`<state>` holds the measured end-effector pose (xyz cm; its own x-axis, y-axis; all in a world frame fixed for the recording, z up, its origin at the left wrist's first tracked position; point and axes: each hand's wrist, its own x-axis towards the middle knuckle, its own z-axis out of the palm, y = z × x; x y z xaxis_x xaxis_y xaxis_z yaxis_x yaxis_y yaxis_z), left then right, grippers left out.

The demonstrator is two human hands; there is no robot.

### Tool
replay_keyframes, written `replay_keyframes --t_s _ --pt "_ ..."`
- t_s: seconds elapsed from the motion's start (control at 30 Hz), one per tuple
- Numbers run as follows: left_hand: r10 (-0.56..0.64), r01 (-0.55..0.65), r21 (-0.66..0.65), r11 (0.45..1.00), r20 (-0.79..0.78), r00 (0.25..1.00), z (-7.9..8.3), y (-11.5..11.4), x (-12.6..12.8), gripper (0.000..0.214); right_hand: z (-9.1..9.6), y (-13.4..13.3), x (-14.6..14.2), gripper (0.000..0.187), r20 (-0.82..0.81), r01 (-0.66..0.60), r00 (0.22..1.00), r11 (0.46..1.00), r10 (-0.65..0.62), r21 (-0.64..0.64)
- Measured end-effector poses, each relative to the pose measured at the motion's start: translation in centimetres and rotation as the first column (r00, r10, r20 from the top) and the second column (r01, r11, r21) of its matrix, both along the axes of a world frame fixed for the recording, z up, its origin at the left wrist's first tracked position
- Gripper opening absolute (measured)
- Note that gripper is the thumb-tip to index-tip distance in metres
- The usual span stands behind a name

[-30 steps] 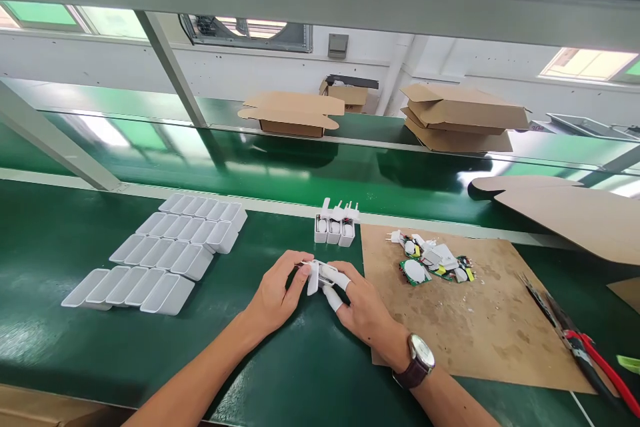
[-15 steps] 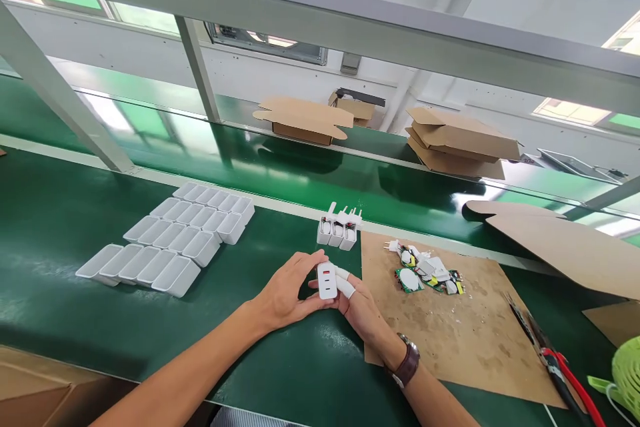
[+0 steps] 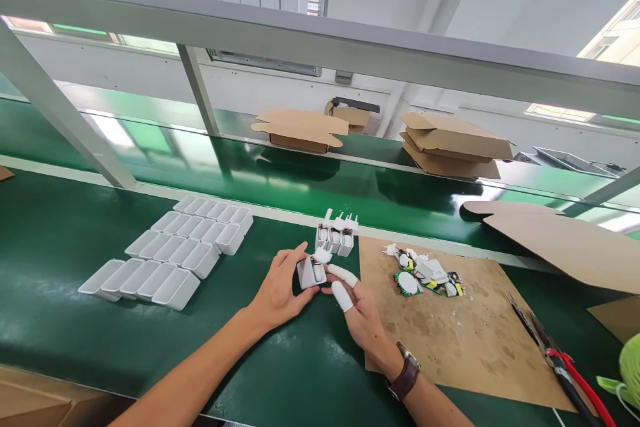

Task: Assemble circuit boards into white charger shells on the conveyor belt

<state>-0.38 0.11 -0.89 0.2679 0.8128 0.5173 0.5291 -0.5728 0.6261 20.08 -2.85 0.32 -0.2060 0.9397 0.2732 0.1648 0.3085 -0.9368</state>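
Observation:
A white charger (image 3: 311,273) rests between the thumb and fingers of my left hand (image 3: 281,287). Its housing is tipped with the open end towards me, and a white plug cap (image 3: 321,255) stands off its top. My right hand (image 3: 361,312), white covers on two fingers, has its fingers apart, the tips at the charger's right side; whether they press on it I cannot tell. Just behind stand several similar white chargers (image 3: 335,239) in a row, lids raised and pins up.
Rows of empty white housings (image 3: 173,240) stand at left. Circuit boards and white parts (image 3: 425,273) lie on a stained cardboard sheet (image 3: 480,340) at right, with red-and-black-handled pliers (image 3: 555,353) by its edge. Flattened cardboard boxes (image 3: 453,140) lie on the far shelf; a metal frame crosses above.
The charger has been turned from its port face to its open end and moved slightly left. My right hand's covered fingers have spread apart and come away from around it.

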Motion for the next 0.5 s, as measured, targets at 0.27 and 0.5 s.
replay_keyframes --t_s 0.27,0.5 --pt "0.304 -0.252 -0.291 0.923 0.152 0.94 -0.8 4.0 -1.2 0.076 -0.2 -1.3 -0.5 0.042 0.325 -0.069 0.945 0.957 -0.029 0.284" --pt "0.161 -0.062 -0.382 0.922 0.233 0.959 -0.5 7.3 0.2 0.078 -0.8 -0.9 -0.2 0.044 0.461 -0.137 0.878 0.857 -0.127 0.496"
